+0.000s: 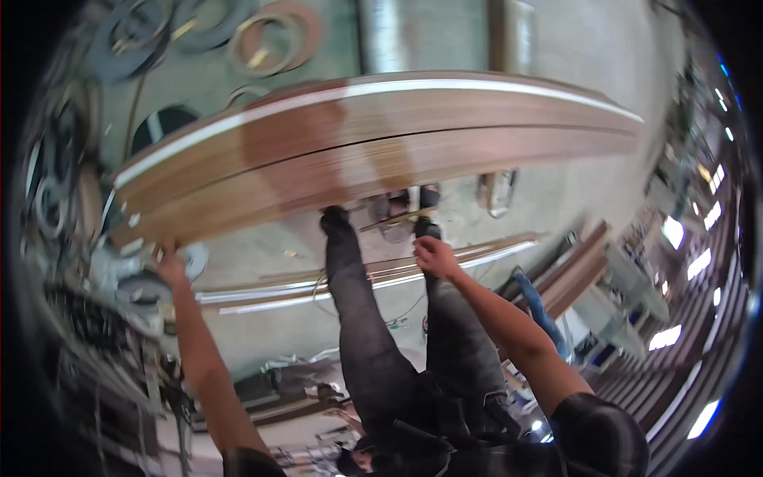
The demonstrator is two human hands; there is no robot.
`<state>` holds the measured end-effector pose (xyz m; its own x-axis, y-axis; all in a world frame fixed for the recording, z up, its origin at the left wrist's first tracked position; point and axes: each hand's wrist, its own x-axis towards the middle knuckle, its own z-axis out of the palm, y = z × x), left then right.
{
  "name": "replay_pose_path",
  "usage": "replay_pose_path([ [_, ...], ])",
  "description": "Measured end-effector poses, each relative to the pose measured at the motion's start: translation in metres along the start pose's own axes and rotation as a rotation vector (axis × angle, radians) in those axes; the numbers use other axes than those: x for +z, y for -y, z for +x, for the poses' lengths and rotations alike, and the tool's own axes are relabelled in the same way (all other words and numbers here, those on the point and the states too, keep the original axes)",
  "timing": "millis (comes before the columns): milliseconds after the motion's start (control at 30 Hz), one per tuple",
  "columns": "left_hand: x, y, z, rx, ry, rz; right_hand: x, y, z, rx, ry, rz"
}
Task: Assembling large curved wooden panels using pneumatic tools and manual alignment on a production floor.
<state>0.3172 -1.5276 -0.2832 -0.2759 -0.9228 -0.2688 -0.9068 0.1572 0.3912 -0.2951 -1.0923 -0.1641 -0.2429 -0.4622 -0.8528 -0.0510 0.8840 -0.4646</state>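
Grey concrete floor (445,36), coiled edging rolls (274,36) top left, bright windows (675,230) right, possibly machinery (628,294) beneath

Passage: we find bare floor (262,262) between the stacked wood panels (373,143) and long trim strips (366,278); coiled edging rolls (270,36) crowd beyond.

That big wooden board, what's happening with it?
A person is standing in a workshop and holding a long wood-grain board out in front of them. Their left hand grips its near edge by the left end. The right hand is lower, over the legs, and looks apart from the board. Long narrow strips lie on the floor by their feet, and rolls of edge tape sit farther back.
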Motion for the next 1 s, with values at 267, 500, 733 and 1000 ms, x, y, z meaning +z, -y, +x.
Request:
replay_pose_path([
  [267,0.108,-0.119,-0.019,-0.651,-0.288,-0.741,-0.025,0.024,0.019,-0.005,0.014,0.022],
  [500,0.054,-0.153,-0.019,-0.808,-0.123,-0.718,-0.003,0.079,0.035,-0.203,0.084,-0.124],
  [733,-0.053,-0.197,-0.055,-0.749,-0.34,-1.26,0.1,0.229,0.033,-0.76,-0.004,-0.421],
  [1000,-0.174,-0.315,-0.123,-0.609,-0.436,-1.584,0.213,0.362,-0.044,-1.099,0.211,-0.298],
])
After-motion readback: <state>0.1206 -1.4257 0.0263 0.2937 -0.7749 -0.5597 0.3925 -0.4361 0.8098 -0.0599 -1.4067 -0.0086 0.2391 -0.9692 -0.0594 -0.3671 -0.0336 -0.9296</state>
